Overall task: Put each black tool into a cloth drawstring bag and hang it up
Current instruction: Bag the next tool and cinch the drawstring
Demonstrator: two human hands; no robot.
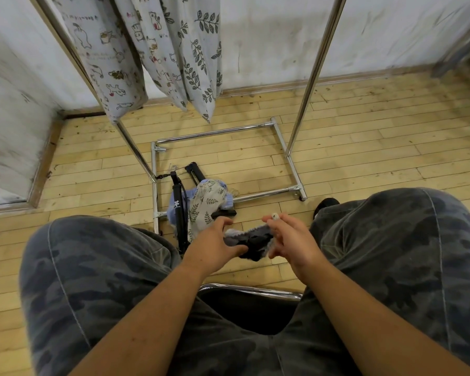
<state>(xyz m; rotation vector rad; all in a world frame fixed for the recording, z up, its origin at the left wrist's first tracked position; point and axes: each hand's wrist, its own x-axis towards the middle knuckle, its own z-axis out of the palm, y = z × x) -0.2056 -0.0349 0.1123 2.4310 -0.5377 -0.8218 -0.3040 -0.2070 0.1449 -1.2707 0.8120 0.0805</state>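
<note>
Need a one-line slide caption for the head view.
Seated person's left hand and right hand hold a blue bag open, black tools on floor.

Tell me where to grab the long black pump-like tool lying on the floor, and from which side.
Grip the long black tool around its slim straight shaft, near the white logo, coming from above and from its left. That side is bare wooden floor, while the leaf-print cloth bag crowds its right. The near end is hidden behind the knee.
</note>
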